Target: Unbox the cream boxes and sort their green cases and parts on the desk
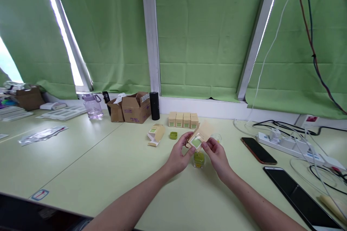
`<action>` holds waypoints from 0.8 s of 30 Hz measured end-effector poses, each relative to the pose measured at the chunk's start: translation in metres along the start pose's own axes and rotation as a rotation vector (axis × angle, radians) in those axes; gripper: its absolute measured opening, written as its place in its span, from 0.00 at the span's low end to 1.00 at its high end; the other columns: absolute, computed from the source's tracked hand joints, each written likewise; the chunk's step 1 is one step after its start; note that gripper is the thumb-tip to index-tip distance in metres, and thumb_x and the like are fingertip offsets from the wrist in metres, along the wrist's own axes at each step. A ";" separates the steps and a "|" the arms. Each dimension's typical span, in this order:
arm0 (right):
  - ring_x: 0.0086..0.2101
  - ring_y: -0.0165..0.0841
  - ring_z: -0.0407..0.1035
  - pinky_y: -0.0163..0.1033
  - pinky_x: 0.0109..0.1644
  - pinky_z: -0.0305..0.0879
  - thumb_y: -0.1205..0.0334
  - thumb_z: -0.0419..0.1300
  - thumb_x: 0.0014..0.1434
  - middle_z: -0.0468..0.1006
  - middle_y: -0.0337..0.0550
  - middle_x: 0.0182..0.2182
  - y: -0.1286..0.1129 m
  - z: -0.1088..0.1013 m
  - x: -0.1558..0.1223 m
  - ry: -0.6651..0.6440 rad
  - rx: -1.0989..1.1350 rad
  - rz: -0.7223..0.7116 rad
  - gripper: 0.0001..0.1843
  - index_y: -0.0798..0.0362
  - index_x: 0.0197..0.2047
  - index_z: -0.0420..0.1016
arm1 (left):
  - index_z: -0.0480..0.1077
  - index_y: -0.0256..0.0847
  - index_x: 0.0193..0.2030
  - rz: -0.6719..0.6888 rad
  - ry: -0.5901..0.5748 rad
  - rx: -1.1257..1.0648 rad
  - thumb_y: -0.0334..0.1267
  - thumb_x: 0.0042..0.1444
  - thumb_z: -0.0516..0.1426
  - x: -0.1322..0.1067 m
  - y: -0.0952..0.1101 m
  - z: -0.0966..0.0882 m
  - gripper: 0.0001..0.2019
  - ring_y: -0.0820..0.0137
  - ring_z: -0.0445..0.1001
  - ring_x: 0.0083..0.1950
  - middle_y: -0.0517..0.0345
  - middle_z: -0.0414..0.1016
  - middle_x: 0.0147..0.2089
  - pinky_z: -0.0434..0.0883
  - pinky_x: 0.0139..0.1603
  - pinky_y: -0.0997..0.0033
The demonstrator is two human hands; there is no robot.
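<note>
Both hands hold a small tan carton [199, 138] with a green label, its flap open, just above the table. My left hand [177, 155] pinches its left side and my right hand [217, 154] grips its right side. Right below the carton a small jar with green contents [198, 160] stands on the table. A green lid [173, 135] lies to the left of my hands, and another opened tan carton [155, 134] lies on its side beyond it. A row of several closed tan cartons [183, 120] stands behind, near the wall.
Two brown cardboard boxes [132, 107], a black cylinder [154, 105] and a clear purple bottle [93, 106] stand at the back left. On the right lie a phone [258, 150], a dark tablet [298, 192], a power strip [287, 144] and cables. White trays [63, 112] sit at far left.
</note>
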State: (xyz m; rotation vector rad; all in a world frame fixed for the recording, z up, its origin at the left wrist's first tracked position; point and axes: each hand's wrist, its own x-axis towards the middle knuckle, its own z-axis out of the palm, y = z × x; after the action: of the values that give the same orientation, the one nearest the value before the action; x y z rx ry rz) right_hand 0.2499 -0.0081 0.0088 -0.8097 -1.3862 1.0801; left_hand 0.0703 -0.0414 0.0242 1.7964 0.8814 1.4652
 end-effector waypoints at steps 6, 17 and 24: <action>0.43 0.44 0.74 0.46 0.49 0.69 0.33 0.68 0.53 0.82 0.46 0.37 -0.003 0.002 0.000 0.021 -0.001 0.007 0.28 0.49 0.42 0.75 | 0.62 0.42 0.69 -0.011 -0.047 -0.150 0.42 0.64 0.62 0.001 -0.004 0.002 0.29 0.52 0.65 0.72 0.42 0.67 0.69 0.63 0.72 0.48; 0.39 0.43 0.73 0.43 0.41 0.67 0.32 0.68 0.50 0.81 0.45 0.32 -0.022 -0.003 0.002 0.062 0.057 0.093 0.26 0.48 0.32 0.78 | 0.61 0.46 0.71 -0.005 -0.079 -0.045 0.27 0.56 0.60 -0.004 0.003 -0.002 0.35 0.50 0.63 0.73 0.47 0.66 0.71 0.60 0.74 0.44; 0.39 0.41 0.73 0.41 0.38 0.63 0.33 0.69 0.51 0.82 0.46 0.35 -0.015 -0.002 0.001 0.059 0.084 0.122 0.27 0.49 0.37 0.80 | 0.64 0.45 0.67 0.042 -0.013 0.123 0.20 0.46 0.55 -0.002 0.000 -0.004 0.38 0.53 0.66 0.68 0.48 0.70 0.67 0.62 0.71 0.46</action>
State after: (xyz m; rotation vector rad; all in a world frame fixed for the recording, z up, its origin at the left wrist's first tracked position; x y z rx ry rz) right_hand 0.2535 -0.0119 0.0229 -0.8663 -1.2467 1.1914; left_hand 0.0663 -0.0434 0.0238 1.9219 0.9510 1.4516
